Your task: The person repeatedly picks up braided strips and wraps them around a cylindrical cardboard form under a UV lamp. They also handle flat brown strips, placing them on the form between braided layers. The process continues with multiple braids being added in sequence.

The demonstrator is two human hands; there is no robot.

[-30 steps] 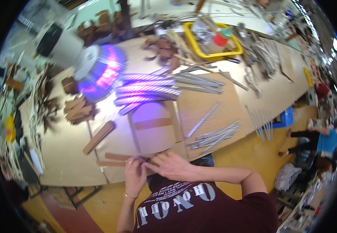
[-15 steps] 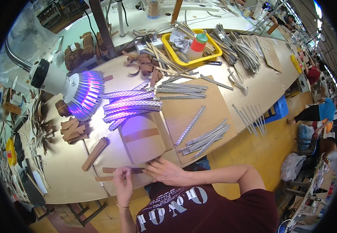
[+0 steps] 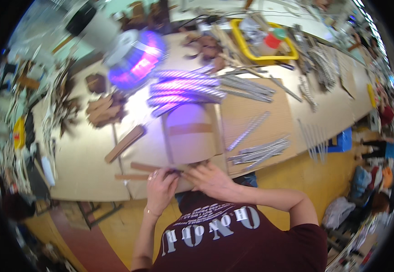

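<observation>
At the near edge of the table, my left hand is closed with its fingertips pinched over a brown strip, which sticks out to the left. A second brown strip lies just below it. Close beside, my right hand rests with its fingers stretched out flat near the strip's right end. Its fingertips are partly blurred, and what lies under them is hidden. Just beyond both hands is a cardboard piece with a rounded far end, crossed by a brown band.
A lit lamp hangs over silver braided straps. More braids lie on a cardboard sheet. Brown strips are heaped left, with a folded one nearer. A yellow tray holds a red-and-green bottle.
The whole view has shifted, so the table sits higher and further right. My left hand has come closer to my right along the strip, and the right fingers look straighter.
</observation>
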